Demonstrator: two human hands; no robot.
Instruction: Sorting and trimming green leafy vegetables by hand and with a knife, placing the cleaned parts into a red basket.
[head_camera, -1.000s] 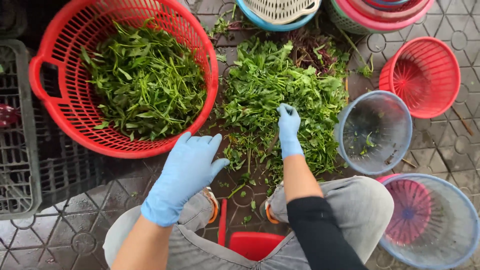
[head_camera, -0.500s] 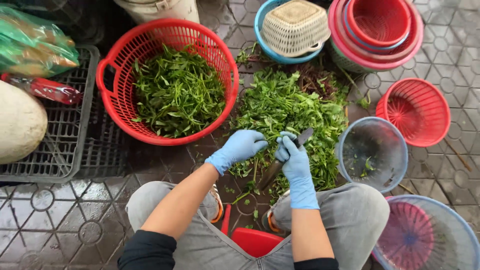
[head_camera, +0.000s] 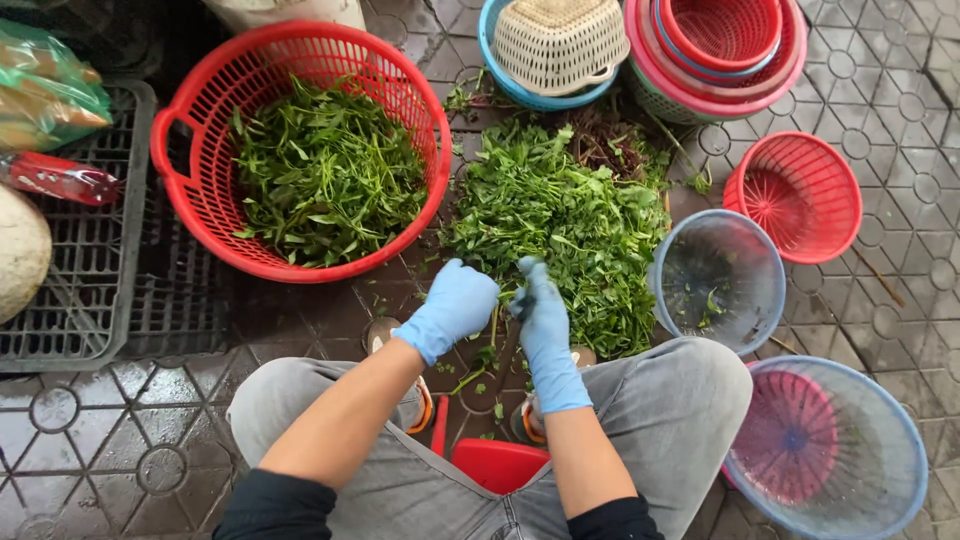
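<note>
the work surface is a wet paved floor (head_camera: 90, 450) of moulded tiles with circular relief. a loose pile of leafy greens (head_camera: 565, 225), thin-stemmed and glossy, lies on the floor just ahead of the knees. to its left stands a round red basket (head_camera: 205, 205) of perforated plastic, filled with trimmed leaves (head_camera: 325, 175). to the right of the pile sits a translucent blue-rimmed bowl (head_camera: 715, 280), and a second, larger one (head_camera: 870, 440) holds a red strainer. stacked red baskets (head_camera: 720, 40) and a cream lattice basket (head_camera: 560, 40) stand at the top. a black plastic crate (head_camera: 110, 290) lies at far left.

both hands wear smooth light-blue gloves. the left hand (head_camera: 455, 305) is curled narrow at the near edge of the pile, fingers folded around a thin stem. the right hand (head_camera: 540, 305) is likewise closed, pinching greens just beside the left. the two hands are almost touching.
</note>
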